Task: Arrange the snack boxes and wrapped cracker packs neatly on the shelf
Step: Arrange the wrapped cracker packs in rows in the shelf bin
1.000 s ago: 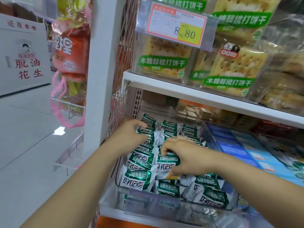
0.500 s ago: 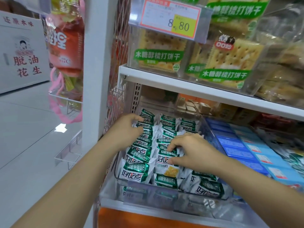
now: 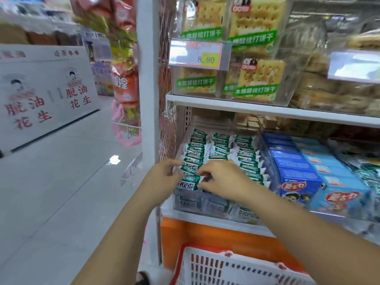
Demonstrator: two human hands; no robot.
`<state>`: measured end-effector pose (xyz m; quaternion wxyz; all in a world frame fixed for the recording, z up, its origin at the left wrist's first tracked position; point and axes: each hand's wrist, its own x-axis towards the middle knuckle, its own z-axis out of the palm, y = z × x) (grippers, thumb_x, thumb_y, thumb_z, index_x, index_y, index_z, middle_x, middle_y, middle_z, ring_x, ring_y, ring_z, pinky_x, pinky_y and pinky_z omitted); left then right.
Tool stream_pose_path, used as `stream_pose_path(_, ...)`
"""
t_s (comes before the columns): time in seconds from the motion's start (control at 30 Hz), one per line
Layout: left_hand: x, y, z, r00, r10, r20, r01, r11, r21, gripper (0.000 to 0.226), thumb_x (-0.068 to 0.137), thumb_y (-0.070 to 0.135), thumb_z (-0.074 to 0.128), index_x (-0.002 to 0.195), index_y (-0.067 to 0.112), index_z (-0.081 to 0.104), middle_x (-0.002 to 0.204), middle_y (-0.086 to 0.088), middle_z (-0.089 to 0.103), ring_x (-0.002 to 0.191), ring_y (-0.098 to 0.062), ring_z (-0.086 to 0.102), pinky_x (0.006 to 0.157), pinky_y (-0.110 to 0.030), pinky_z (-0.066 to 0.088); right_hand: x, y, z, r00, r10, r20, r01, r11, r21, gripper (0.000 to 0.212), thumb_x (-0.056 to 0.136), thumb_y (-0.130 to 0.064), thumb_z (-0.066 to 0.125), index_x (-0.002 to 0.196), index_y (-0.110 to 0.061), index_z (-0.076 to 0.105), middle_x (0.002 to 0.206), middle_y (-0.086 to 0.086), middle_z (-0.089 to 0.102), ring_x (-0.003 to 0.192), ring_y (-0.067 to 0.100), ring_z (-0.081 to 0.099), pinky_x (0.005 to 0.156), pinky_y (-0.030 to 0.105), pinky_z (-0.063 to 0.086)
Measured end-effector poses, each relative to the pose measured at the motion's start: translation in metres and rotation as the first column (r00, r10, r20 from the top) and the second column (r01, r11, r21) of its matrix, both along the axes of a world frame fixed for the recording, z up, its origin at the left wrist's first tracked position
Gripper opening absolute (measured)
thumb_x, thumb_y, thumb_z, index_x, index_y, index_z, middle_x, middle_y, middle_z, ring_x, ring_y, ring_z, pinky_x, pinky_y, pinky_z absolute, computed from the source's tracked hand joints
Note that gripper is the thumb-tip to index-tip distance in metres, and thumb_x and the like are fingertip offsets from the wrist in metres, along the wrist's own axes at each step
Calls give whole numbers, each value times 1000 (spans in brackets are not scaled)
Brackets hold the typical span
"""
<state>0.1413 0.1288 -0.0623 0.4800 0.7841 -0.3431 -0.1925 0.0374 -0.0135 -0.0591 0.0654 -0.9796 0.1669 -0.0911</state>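
Front cracker pack [image 3: 188, 183] at near end of left row of cracker packs [image 3: 220, 149], inside clear bin [image 3: 205, 203] on lower shelf [image 3: 181, 218]; pinched at its right end by curled fingers and thumb of right hand [image 3: 224, 179]. Left hand [image 3: 162, 175] against left ends of same row, too blurred to tell whether gripping or just pressing flat. Likely to slip out of the pinch: glossy film wrapper, slick, little to hold. Could tip neighbours like dominoes if pulled up fast, since packed on edge, overlapping, leaning back. Possible drop over low front wall of bin toward red-rimmed basket [image 3: 226, 268] below. Crushing risk if squeezed hard, brittle cracker presumably inside. Packs small, flat, pillow-shaped, green and white, crimped serrated ends. Bin rigid, transparent, straight-walled. Blue snack boxes [image 3: 298, 177] just right of bin: printed cardboard, sharp-cornered, lined front to back, easy to knock askew with right forearm. Above, on upper shelf [image 3: 267, 111], stiff clear tubs [image 3: 257, 79] of square crackers with green labels
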Motion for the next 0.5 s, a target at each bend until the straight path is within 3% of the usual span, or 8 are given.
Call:
stream_pose_path(0.03,-5,3,-4,1000,7,-1,-7,1000,-8,28,94,18,54,122,23,57,94,1,58,63,-9,52,56,-16,43,2,1,-5,1000,-23,14,22,1000,13,33,86,-39,65,117,-26,63,111,-7,66,100,13,59,91,31,43)
stream_pose_path(0.1,-13,4,-10,1000,20,11,-20,1000,-24,29,94,16,55,122,22,57,112,-2,61,73,-10,58,64,-19,46,4,2,-11,996,-58,65,52,995,88,29,85,-35,68,112,-24,66,104,-6,66,89,10,58,80,25,44)
stream_pose_path(0.2,-14,3,-11,989,27,148,-22,999,-36,37,92,17,59,127,26,53,137,0,46,94,-2,50,80,-14,37,1,3,-4,984,-84,157,50,977,205,19,87,-29,67,104,-21,68,87,-6,59,76,10,52,73,26,43)
stream_pose_path(0.27,-16,4,-6,964,21,264,8,994,-108,44,90,23,62,132,27,50,136,11,44,111,2,40,94,-12,25,-10,5,11,966,-81,245,15,965,260,14,88,-27,65,101,-22,68,88,-7,56,78,9,52,74,23,43)
stream_pose_path(0.3,-19,4,-2,959,6,284,41,987,-158,46,89,26,63,133,30,49,131,17,44,114,4,39,96,-14,26,-18,6,18,956,-83,281,-2,957,289,10,89,-27,64,98,-25,67,89,-8,56,79,5,52,73,18,42)
stream_pose_path(0.4,-33,3,3,985,-89,149,128,951,-280,41,87,31,66,121,48,50,122,21,55,109,-4,56,95,-27,46,-56,9,29,928,-145,343,-45,872,488,11,87,-22,67,88,-33,64,82,-7,58,69,0,56,66,11,44)
stream_pose_path(0.5,-52,-6,0,978,-203,-40,183,938,-293,41,83,32,69,116,50,54,113,16,54,101,-6,58,91,-29,50,-94,7,16,871,-316,377,-70,679,731,17,77,-21,75,89,-28,67,76,-1,63,69,10,62,67,20,52)
